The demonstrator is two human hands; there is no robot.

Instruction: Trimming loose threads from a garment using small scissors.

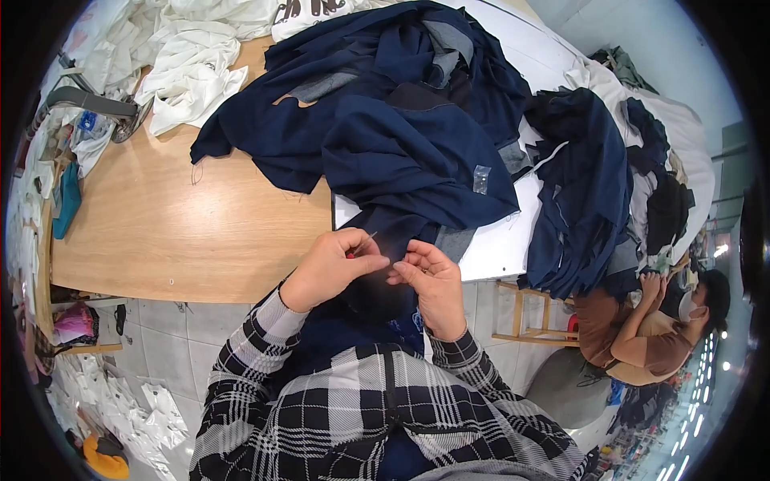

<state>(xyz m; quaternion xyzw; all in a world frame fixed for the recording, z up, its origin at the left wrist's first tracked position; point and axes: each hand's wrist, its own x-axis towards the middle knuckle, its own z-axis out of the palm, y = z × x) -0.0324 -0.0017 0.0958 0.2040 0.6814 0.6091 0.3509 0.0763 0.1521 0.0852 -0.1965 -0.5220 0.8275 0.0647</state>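
Note:
A navy blue garment (409,160) lies heaped across the table, and part of it hangs over the front edge toward my lap. My left hand (333,264) is closed around a small tool with a red handle and a thin metal tip (371,237); its exact kind is mostly hidden by the fingers. Close beside it, my right hand (433,280) pinches the navy cloth between thumb and fingertips. Both thumbs almost meet over the dark fabric. A small clear sticker (481,179) shows on the garment, and loose threads trail from its edges.
White garments (196,72) pile up at the back left, near a grey metal stand (88,100). More navy clothes (581,184) hang over the table's right side. Beyond them a masked co-worker (666,329) sits handling cloth. A wooden stool (533,317) stands on the tiled floor.

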